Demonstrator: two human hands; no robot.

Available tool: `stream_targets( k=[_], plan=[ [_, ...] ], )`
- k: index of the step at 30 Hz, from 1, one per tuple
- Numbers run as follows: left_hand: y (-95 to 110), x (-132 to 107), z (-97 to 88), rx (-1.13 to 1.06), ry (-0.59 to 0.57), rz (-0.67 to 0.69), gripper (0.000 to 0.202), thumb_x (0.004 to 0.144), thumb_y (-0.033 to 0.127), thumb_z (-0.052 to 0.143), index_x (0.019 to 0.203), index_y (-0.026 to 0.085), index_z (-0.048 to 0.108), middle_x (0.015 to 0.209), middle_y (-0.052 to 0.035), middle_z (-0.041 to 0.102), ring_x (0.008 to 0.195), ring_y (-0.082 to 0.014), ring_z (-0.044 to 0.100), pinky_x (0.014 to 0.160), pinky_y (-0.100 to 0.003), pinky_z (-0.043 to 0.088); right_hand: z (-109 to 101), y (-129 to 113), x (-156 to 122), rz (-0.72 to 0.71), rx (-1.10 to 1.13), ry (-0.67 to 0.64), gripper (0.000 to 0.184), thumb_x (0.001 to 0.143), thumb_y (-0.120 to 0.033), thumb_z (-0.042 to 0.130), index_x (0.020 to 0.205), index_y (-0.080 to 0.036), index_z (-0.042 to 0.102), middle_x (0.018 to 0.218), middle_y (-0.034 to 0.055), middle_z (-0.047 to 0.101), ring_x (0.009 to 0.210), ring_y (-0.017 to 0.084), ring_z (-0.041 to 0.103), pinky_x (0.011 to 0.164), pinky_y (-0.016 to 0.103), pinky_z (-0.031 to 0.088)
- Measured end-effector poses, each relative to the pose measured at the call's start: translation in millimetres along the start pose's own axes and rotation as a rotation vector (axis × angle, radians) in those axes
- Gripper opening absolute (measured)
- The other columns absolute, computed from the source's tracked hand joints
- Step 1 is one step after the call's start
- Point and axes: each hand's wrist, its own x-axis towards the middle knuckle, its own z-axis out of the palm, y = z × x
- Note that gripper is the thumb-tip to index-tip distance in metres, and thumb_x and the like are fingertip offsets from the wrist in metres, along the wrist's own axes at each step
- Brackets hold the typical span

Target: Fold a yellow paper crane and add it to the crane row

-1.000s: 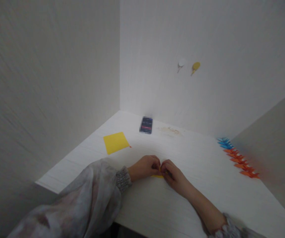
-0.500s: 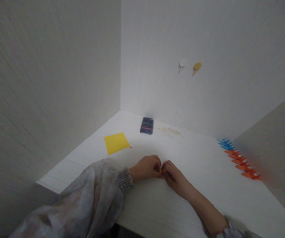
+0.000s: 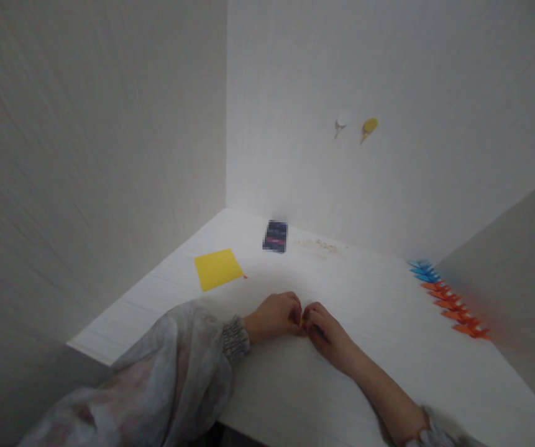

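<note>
My left hand (image 3: pixel 277 313) and my right hand (image 3: pixel 325 329) meet fingertip to fingertip low over the white table. Both are closed in a pinch around a small piece of yellow-orange folded paper (image 3: pixel 302 321). Only a sliver of it shows between the fingers, so its shape is hidden. Left of the hands lies a flat yellow sheet of paper (image 3: pixel 219 269), with a tiny red scrap (image 3: pixel 245 277) by its right corner.
A dark, pixelated rectangular object (image 3: pixel 275 236) lies near the back wall. Blue folded paper figures (image 3: pixel 424 271) and orange folded paper figures (image 3: pixel 453 308) line the right edge. A white hook (image 3: pixel 342 121) and a yellow hook (image 3: pixel 370 126) are on the wall. White walls (image 3: pixel 109 155) enclose the table.
</note>
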Motion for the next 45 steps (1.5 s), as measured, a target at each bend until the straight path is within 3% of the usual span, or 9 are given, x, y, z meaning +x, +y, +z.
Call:
stream_targets(
  k=[14,25,29,36,45],
  plan=[
    [-5,0,0.8,-0.065,-0.029,0.048,0.021,0.061,0.035,0.064,0.071,0.016,0.063,0.093,-0.0014,0.053,0.072,-0.0107,0.053,0.069,-0.022,0.040,-1,-1,0,-0.002,-0.017,-0.002,0.015,0.076,-0.008,0.039,0.069,-0.020,0.043,0.081,0.0038,0.045,0.075,0.015,0.046,0.064,0.028,0.041],
    [-17,1,-0.1,-0.183,-0.072,0.141,0.015,0.062,0.020,0.064,0.076,0.017,0.065,0.094,-0.0012,0.053,0.081,-0.0110,0.053,0.076,-0.020,0.040,-1,8,-4,-0.026,-0.030,-0.001,0.014,0.077,-0.009,0.038,0.070,-0.019,0.045,0.083,0.0040,0.045,0.077,0.015,0.045,0.065,0.028,0.041],
    [-14,-1,-2.8,-0.212,-0.069,0.142,0.013,0.066,0.025,0.062,0.076,0.018,0.065,0.094,-0.0009,0.055,0.083,-0.0112,0.053,0.076,-0.020,0.040,-1,9,-4,-0.034,-0.030,0.003,0.014,0.077,-0.009,0.039,0.070,-0.019,0.045,0.082,0.0040,0.045,0.076,0.015,0.045,0.065,0.028,0.041],
    [-15,-1,-4.0,-0.193,-0.086,0.111,0.022,0.059,0.029,0.067,0.079,0.020,0.066,0.097,-0.0003,0.054,0.080,-0.0115,0.053,0.075,-0.021,0.040,-1,9,-4,-0.027,-0.010,0.007,0.014,0.076,-0.008,0.039,0.070,-0.019,0.045,0.083,0.0039,0.045,0.076,0.015,0.046,0.064,0.027,0.041],
    [-19,-1,-2.5,-0.193,-0.088,0.145,0.018,0.061,0.021,0.065,0.079,0.021,0.066,0.097,0.0005,0.055,0.084,-0.0119,0.053,0.079,-0.021,0.039,-3,8,-5,-0.032,-0.017,-0.008,0.015,0.075,-0.006,0.039,0.070,-0.019,0.044,0.084,0.0040,0.045,0.077,0.015,0.045,0.065,0.028,0.041]
  ],
)
